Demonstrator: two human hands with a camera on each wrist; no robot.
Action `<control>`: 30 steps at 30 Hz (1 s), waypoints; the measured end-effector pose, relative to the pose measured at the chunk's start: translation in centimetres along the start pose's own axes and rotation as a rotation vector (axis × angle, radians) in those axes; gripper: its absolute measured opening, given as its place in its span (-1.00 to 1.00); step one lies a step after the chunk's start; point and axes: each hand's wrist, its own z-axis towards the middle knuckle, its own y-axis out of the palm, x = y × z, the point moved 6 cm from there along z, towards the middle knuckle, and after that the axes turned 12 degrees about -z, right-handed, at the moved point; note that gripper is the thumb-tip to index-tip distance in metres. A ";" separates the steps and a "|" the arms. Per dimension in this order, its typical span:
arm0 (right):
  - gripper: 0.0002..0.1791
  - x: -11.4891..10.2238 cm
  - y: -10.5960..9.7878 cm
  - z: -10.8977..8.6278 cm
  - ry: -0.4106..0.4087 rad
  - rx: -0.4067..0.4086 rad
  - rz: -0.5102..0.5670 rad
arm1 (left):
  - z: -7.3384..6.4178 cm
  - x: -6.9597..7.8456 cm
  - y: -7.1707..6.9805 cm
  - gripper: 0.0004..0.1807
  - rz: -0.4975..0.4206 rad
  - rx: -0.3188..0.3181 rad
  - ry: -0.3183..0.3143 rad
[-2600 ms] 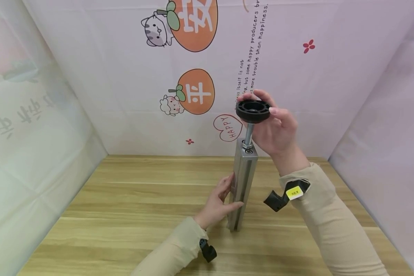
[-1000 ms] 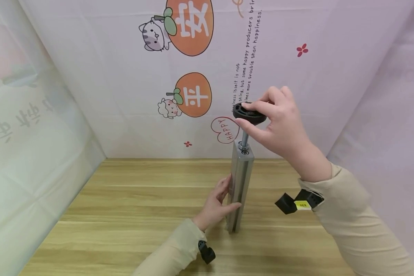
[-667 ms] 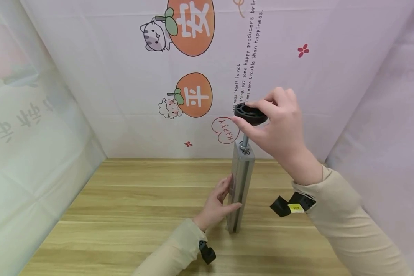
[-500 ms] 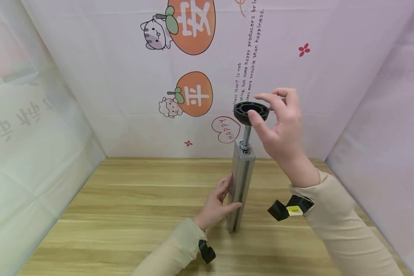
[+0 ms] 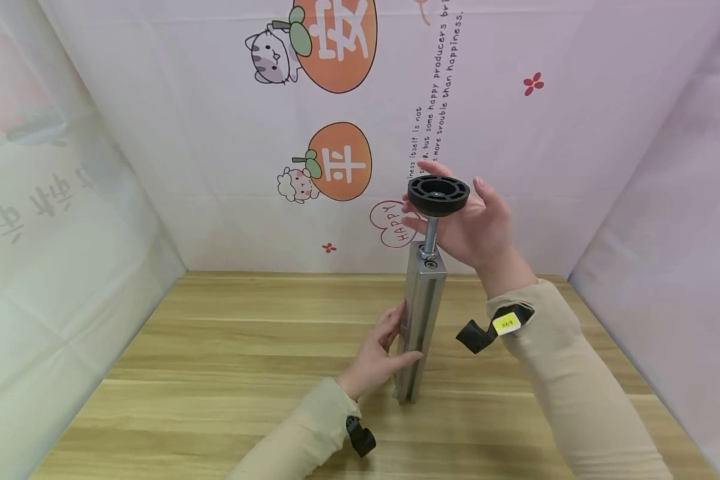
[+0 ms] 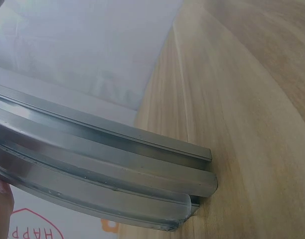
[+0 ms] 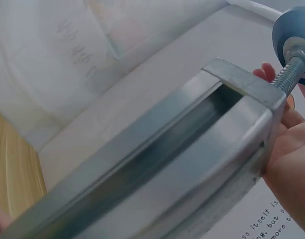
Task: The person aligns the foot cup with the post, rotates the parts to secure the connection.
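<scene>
A silver aluminium profile [image 5: 421,313] stands upright on the wooden table, grooved along its sides. From its metal end plate [image 5: 437,269] rises a threaded rod [image 5: 431,235] topped by a round black levelling foot [image 5: 425,201]. My left hand [image 5: 372,360] grips the profile low down, thumb across the near face and fingers on the left side. In the left wrist view, the profile's lower end [image 6: 192,184] meets the table. My right hand [image 5: 477,230] is behind the foot and rod, fingers spread and thumb raised at the right of the rim. The right wrist view shows its palm [image 7: 292,164] beside the rod.
The wooden table [image 5: 228,373] extends around the profile's base. A white printed cloth [image 5: 216,200] hangs behind it, with plain pale cloth [image 5: 666,200] on the right and more on the left. Each wrist wears a black camera mount [image 5: 480,333].
My right hand came off its pinch on the foot's rim and turned over, swinging from the foot's right side to behind it with spread fingers. My left hand holds the profile as before.
</scene>
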 end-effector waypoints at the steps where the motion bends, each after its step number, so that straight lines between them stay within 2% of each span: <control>1: -0.42 0.0 0.1 0.1 -0.006 -0.011 0.054 | 0.0 0.0 0.0 -0.08 0.000 0.000 0.002; 4: -0.41 -0.2 0.5 0.5 -0.029 -0.057 0.212 | 0.0 0.1 0.1 -0.08 0.000 -0.005 0.014; 8: -0.39 -0.7 1.3 1.1 -0.079 -0.102 0.336 | 0.0 0.1 0.1 -0.09 -0.002 -0.003 0.014; 11: -0.40 -1.0 1.6 1.4 -0.116 -0.072 0.358 | 0.1 0.1 0.1 -0.09 -0.007 0.004 -0.001; 16: -0.47 -0.9 1.7 1.3 -0.130 -0.014 0.360 | -0.1 0.1 0.1 -0.08 -0.004 0.012 -0.026; 20: -0.52 -0.7 1.8 1.1 -0.152 0.025 0.331 | -0.3 0.0 0.0 -0.07 0.001 0.016 -0.020; 26: -0.57 -0.8 1.5 0.7 -0.185 0.100 0.231 | -0.1 0.0 0.1 -0.08 -0.001 0.007 -0.001; 30: -0.63 -1.2 1.5 0.6 -0.210 0.146 0.027 | -0.1 0.0 0.1 -0.07 -0.002 0.008 -0.004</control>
